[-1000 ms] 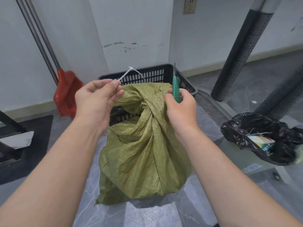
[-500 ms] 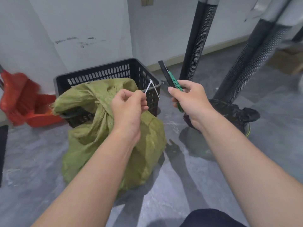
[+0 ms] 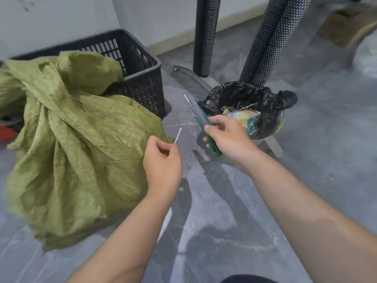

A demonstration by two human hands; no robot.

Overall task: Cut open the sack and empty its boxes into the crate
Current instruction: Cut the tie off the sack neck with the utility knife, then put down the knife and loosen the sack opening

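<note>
A green woven sack point(image 3: 81, 152) stands on the grey floor at the left, its neck still twisted and its top flopped over the rim of the black slotted crate point(image 3: 140, 64) behind it. My left hand point(image 3: 163, 162) pinches a white cable tie point(image 3: 178, 135) just right of the sack. My right hand point(image 3: 226, 137) grips a green utility knife point(image 3: 201, 119) with its blade out, pointing up and left. The sack's contents are hidden.
A small bin lined with a black bag point(image 3: 251, 107), holding scraps, sits just beyond my right hand. Two black perforated posts point(image 3: 204, 33) rise behind it. A red dustpan edge point(image 3: 6, 132) shows at the far left.
My left hand has carried the white tie away from the sack's neck, down and to the right. My view has swung right toward the bin, and my right hand with the knife moved over there.
</note>
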